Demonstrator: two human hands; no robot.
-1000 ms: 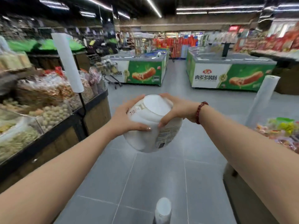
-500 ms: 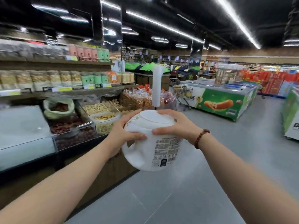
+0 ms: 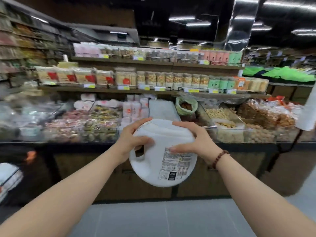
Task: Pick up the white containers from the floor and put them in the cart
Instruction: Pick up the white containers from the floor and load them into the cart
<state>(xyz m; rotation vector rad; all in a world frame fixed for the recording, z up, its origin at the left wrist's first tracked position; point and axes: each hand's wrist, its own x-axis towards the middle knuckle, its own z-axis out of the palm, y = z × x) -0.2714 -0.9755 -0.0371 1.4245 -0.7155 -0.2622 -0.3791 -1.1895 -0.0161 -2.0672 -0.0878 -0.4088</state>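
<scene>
I hold one white container, a big plastic jug with a moulded handle and a printed label, out in front of me at chest height. My left hand grips its upper left side by the handle. My right hand, with a bead bracelet on the wrist, presses on its upper right side over the label. The jug is tilted with its base toward me. At the far left edge a white object shows, blurred; whether it lies in the cart I cannot tell.
A long counter of bulk snacks, nuts and sweets runs straight ahead, with wooden shelves of packaged goods above it. Grey floor tiles lie below. A roll of plastic bags hangs at the right edge.
My view has swung left, from the open aisle with freezer chests to facing the snack counter. Both hands have kept the jug in the same hold, carried along with the turn.
</scene>
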